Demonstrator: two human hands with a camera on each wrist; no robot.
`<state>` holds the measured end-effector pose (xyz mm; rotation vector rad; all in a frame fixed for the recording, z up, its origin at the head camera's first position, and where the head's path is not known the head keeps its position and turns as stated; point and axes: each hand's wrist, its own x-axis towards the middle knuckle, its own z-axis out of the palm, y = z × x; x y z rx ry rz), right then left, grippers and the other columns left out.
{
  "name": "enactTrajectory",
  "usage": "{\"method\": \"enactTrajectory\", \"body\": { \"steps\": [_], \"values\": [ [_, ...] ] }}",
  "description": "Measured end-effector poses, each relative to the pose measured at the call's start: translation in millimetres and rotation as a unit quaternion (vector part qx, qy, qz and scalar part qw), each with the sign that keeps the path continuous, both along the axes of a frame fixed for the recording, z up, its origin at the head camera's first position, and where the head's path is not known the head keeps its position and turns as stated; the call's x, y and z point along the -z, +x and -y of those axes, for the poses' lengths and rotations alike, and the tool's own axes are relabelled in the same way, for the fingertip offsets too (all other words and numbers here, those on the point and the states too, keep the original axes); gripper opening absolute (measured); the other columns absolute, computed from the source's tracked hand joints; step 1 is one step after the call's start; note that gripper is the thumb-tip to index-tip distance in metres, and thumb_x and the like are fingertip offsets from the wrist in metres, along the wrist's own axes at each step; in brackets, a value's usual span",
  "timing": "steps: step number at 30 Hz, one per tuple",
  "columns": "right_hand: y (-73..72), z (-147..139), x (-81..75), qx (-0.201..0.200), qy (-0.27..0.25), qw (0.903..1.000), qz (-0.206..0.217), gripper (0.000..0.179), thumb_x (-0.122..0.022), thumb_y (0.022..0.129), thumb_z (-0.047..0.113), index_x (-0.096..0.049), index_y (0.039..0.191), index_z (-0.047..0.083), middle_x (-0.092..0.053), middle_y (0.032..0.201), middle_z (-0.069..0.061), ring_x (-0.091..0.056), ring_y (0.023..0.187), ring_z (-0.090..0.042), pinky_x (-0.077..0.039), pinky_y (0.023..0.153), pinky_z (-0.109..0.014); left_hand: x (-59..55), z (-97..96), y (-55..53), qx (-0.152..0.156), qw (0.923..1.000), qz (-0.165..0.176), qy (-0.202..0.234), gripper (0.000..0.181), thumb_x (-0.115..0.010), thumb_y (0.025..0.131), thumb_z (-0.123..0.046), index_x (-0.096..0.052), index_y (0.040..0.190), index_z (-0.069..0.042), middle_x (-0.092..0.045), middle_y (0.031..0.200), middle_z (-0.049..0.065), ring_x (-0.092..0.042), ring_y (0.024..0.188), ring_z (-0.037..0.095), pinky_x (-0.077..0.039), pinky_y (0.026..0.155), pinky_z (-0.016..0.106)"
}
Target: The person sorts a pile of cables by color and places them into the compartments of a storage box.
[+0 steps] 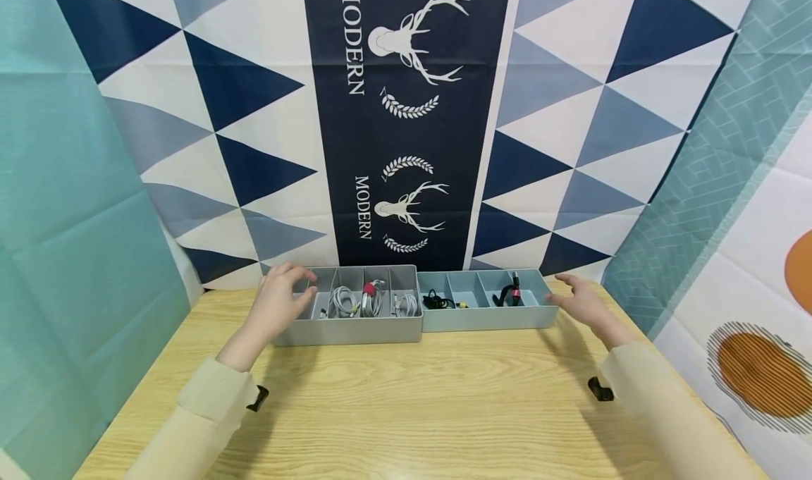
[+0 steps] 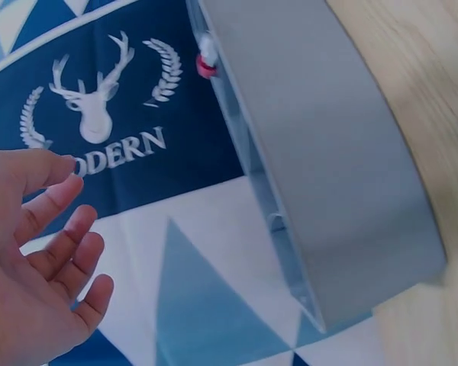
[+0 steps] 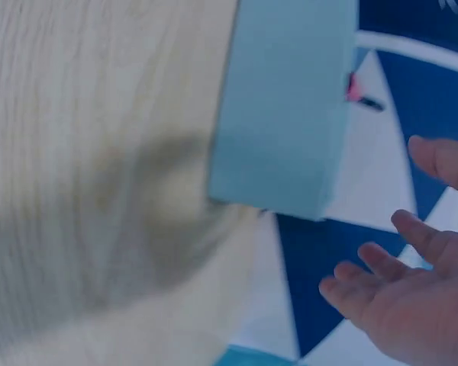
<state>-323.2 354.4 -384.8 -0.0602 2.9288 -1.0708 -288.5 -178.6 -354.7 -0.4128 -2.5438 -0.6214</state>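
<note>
A grey divided box (image 1: 355, 331) stands on the table, and a light blue divided box (image 1: 488, 318) adjoins its right side. My left hand (image 1: 277, 302) hovers by the grey box's left end, fingers loosely bent, thumb apart, holding nothing. Beside the blue box's right end is my right hand (image 1: 582, 304), its fingers relaxed with nothing in them; the right wrist view shows a gap to the box. Coiled white cables (image 1: 343, 301) lie in the grey box, one with a red tie (image 1: 369, 289). Black cables (image 1: 436, 301) lie in the blue box, one bearing a red band (image 1: 516, 294).
Both boxes sit along the back of the wooden table (image 1: 406, 409), close to a patterned cloth backdrop (image 1: 406, 127). Teal cloth (image 1: 76, 254) hangs on the left. More patterned cloth (image 1: 748, 282) borders the right side.
</note>
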Motion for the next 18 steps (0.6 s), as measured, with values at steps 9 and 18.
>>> {"method": "enactTrajectory", "body": {
  "steps": [9,18],
  "values": [
    [31.9,22,-34.6,0.006,0.110,0.9857,-0.128,0.069,-0.050,0.088,0.041,-0.027,0.137,-0.002,-0.020,0.137,-0.034,-0.021,0.121,-0.053,-0.023,0.090,-0.066,-9.6,-14.0,31.0,-0.010,0.9995,-0.030,0.006,0.019,-0.061,0.082,-0.019,-0.063,0.099,-0.012,-0.057,0.109,0.009,-0.049,0.102,0.029,-0.036,0.083,0.049],
    [85.0,61,-54.8,-0.027,0.080,0.9678,-0.237,0.058,-0.055,0.088,0.030,-0.035,0.133,-0.001,-0.024,0.139,-0.028,-0.022,0.124,-0.047,-0.025,0.089,-0.063,-8.6,-31.1,67.2,-0.018,0.9971,-0.073,0.016,0.027,-0.063,0.082,-0.024,-0.061,0.105,-0.010,-0.057,0.108,0.009,-0.051,0.101,0.028,-0.037,0.084,0.048]
  ]
}}
